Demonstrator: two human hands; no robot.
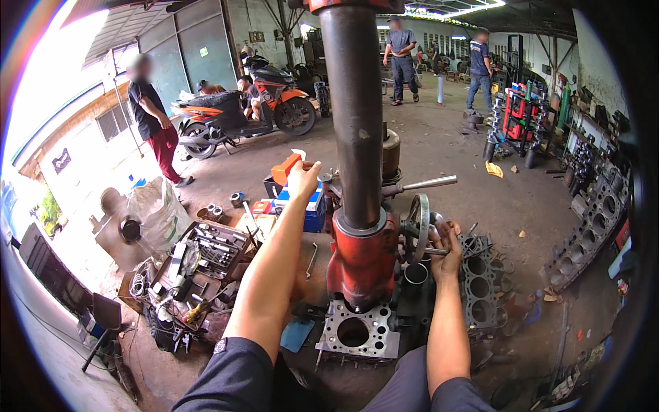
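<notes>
Behind column [357, 117], left hand's [303, 180] grip hidden, perhaps on lever.

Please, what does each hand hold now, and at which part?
The right hand grips the metal handwheel of the red machine at its rim. The left hand reaches a small part behind the dark column; whether it grips cannot be told.

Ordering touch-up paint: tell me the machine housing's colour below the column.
Red housing, clearest in the head view.
</notes>
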